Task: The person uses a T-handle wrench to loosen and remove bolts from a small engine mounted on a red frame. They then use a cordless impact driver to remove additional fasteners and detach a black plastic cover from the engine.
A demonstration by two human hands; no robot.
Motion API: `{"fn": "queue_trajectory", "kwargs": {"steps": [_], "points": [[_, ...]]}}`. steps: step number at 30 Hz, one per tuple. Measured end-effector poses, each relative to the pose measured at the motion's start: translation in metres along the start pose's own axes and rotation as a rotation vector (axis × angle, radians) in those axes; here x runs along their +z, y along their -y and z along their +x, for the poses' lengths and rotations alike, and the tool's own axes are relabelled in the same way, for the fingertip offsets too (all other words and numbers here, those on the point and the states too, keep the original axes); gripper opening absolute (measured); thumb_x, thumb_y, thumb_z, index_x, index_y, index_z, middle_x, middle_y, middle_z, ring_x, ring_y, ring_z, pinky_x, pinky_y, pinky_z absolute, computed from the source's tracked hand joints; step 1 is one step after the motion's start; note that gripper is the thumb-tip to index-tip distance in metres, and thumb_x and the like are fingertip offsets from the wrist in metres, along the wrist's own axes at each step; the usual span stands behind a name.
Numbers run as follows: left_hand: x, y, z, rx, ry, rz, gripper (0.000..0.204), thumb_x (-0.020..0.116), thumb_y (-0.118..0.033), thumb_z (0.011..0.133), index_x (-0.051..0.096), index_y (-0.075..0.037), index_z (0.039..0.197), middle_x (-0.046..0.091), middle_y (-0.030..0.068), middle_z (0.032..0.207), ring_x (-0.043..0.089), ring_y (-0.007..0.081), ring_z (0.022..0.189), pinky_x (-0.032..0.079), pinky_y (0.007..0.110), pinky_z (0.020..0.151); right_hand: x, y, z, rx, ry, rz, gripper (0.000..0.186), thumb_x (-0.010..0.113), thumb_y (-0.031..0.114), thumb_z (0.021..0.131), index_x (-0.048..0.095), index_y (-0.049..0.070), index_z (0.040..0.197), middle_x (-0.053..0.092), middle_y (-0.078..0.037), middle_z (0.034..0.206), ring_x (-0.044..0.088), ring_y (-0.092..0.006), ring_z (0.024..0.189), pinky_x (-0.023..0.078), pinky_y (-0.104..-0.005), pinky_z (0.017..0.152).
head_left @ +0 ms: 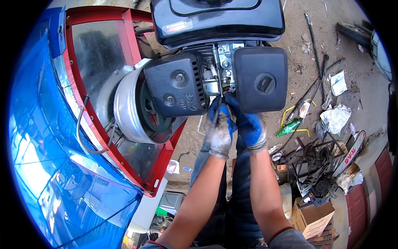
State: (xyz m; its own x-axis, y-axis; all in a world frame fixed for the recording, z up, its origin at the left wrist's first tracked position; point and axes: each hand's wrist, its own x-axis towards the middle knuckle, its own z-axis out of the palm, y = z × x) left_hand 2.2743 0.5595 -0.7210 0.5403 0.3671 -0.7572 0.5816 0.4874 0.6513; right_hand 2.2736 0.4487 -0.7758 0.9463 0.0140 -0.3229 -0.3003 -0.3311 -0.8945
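Observation:
Both of my hands wear blue and white work gloves, at the near side of a small black engine [211, 62]. My left hand [219, 130] is closed around a thin dark rod-like tool [218, 108], which points up at the gap between the muffler cover [176, 85] and the square black air filter cover [260, 68]. In that gap are the metal carburettor parts [212, 87]. Just right of it, my right hand [251, 129] has its fingers curled together at the air filter cover's lower left corner. What these fingertips hold, if anything, is hidden.
A red metal frame [120, 168] with a silver pulley drum [128, 106] adjoins the engine on the left, beside blue sheeting [83, 199]. On the right ground lie a green bottle [289, 127], a long dark bar [313, 39], a chainsaw [351, 153] and a cardboard box [313, 218].

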Motion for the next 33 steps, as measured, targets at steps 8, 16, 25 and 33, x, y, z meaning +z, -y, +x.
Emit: {"fn": "queue_trajectory", "kwargs": {"steps": [8,16,25,33], "points": [[0.011,0.006,0.015,-0.280,-0.081,-0.592,0.045,0.049,-0.047,0.103,0.063,-0.005,0.111,0.067,0.0022,0.090,0.038,0.0069,0.049,0.032,0.024,0.046,0.000,0.021,-0.013,0.903,-0.243,0.692,0.040,0.048,0.034,0.100,0.061,0.004,0.122,0.068,-0.012,0.114,0.067,-0.0262,0.102,0.054,-0.0406,0.093],[0.021,-0.002,0.011,-0.309,-0.134,-0.533,0.045,0.051,-0.052,0.100,0.062,-0.009,0.107,0.065,0.0028,0.100,0.039,0.0079,0.053,0.031,0.024,0.048,0.005,-0.005,-0.012,0.734,-0.309,1.520,0.041,0.046,0.033,0.098,0.062,0.004,0.122,0.069,-0.013,0.117,0.066,-0.0268,0.103,0.053,-0.0407,0.092],[0.016,0.000,0.014,-0.511,0.043,-0.955,0.037,0.053,-0.047,0.101,0.062,-0.012,0.108,0.064,0.0047,0.093,0.047,0.0141,0.057,0.041,0.027,0.052,0.007,-0.022,-0.003,0.737,0.135,1.474,0.041,0.048,0.037,0.102,0.059,0.002,0.120,0.067,-0.014,0.116,0.066,-0.0215,0.099,0.055,-0.0324,0.085],[0.003,-0.008,0.022,-0.734,0.601,-1.647,0.022,0.050,-0.025,0.101,0.059,-0.007,0.093,0.063,0.0001,0.076,0.047,0.0097,0.053,0.041,0.026,0.050,0.015,0.017,0.019,0.797,0.483,1.714,0.031,0.055,0.017,0.098,0.059,-0.004,0.120,0.068,-0.020,0.114,0.070,-0.0246,0.091,0.060,-0.0331,0.081]]}}
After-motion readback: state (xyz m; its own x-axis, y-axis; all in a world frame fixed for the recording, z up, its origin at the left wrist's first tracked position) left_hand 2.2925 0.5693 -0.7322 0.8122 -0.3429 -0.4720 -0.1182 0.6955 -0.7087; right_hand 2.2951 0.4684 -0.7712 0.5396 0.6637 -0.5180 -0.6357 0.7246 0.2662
